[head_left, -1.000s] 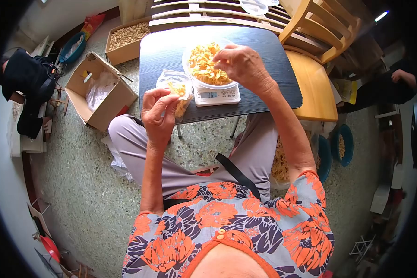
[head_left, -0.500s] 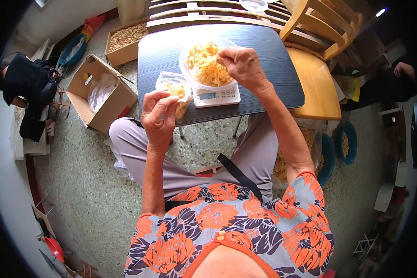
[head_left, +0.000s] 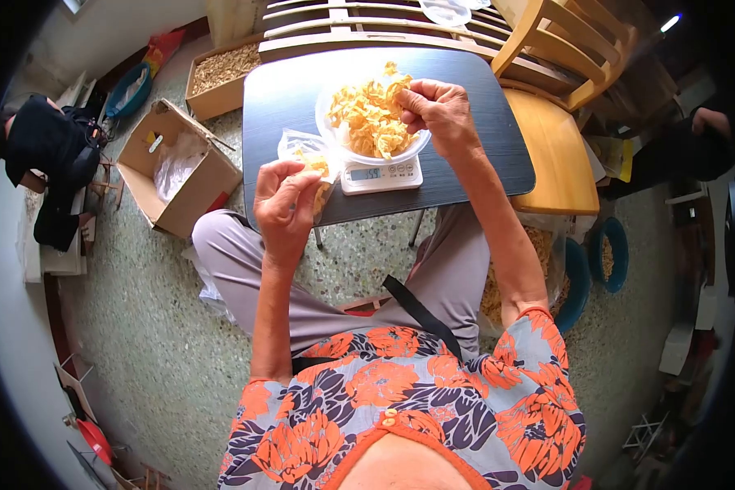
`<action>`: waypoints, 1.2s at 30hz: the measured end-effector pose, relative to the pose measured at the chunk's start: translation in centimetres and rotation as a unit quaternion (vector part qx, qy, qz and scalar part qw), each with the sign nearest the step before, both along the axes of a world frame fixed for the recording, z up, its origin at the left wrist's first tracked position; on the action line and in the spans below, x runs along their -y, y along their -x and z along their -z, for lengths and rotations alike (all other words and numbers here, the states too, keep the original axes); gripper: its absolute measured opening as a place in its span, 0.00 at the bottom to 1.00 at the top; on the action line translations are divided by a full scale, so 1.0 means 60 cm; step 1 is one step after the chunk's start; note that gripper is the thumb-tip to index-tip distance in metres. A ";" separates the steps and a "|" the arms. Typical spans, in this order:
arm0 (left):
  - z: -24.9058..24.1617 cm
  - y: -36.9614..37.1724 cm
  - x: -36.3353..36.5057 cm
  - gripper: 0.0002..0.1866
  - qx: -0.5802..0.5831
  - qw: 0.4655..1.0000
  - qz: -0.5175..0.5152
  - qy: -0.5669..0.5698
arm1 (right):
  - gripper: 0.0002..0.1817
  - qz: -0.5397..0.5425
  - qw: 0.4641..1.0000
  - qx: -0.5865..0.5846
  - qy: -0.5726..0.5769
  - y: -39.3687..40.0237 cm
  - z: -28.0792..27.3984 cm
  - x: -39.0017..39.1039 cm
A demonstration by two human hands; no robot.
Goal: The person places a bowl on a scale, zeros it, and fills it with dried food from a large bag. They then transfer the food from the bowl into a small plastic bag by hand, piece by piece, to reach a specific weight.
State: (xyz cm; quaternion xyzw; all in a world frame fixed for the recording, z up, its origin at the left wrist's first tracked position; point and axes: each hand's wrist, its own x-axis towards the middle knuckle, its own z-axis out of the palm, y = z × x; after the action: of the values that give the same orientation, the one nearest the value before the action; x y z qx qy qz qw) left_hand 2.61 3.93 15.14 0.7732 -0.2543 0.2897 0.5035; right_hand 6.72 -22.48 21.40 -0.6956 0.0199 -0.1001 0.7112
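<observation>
The right hand point(head_left: 439, 110) is closed on a clump of yellow chips point(head_left: 373, 114), fingers curled into the pile at the right rim of the clear bowl point(head_left: 331, 135). That bowl sits on a small digital scale point(head_left: 381, 175) near the front edge of the dark table point(head_left: 290, 90); the scale's display is lit but its digits are too small to read. The left hand point(head_left: 286, 204) pinches the top of a clear plastic bag point(head_left: 306, 151), just left of the scale, with a few chips inside; the bag's lower part is hidden behind the fingers. Left of the table on the floor lies an open cardboard box point(head_left: 175, 167), and behind it a tray of brown bits point(head_left: 220, 69). A wooden chair point(head_left: 551, 151) stands to the table's right, its back cut off by the frame.
</observation>
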 end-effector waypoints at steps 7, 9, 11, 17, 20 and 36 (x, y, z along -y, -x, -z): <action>0.008 -0.004 -0.002 0.12 0.004 1.000 0.021 0.020 | 0.11 -0.121 0.985 -0.048 0.109 0.033 -0.034 -0.080; 0.015 -0.004 -0.003 0.12 0.002 1.000 0.019 0.018 | 0.12 -0.076 0.948 0.032 0.307 0.031 -0.019 -0.112; 0.021 -0.003 -0.003 0.12 -0.001 1.000 0.016 0.017 | 0.11 -0.049 0.881 0.142 0.448 0.030 -0.011 -0.137; 0.019 0.002 -0.015 0.11 0.050 0.998 0.012 -0.021 | 0.04 -0.067 0.785 0.209 0.579 0.029 0.024 -0.173; 0.020 0.003 -0.016 0.12 0.038 0.998 0.023 0.034 | 0.07 -0.076 0.820 0.188 0.535 0.041 0.021 -0.177; 0.006 0.013 -0.018 0.13 0.057 0.997 0.002 0.055 | 0.23 -0.239 0.771 0.110 0.580 0.048 0.057 -0.192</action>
State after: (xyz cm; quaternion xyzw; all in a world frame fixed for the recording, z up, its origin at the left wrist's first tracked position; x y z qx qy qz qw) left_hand 1.82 4.99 14.80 0.7257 -0.2682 0.3460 0.5307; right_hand 3.86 -10.96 17.99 -0.9425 -0.2869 0.0049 0.1710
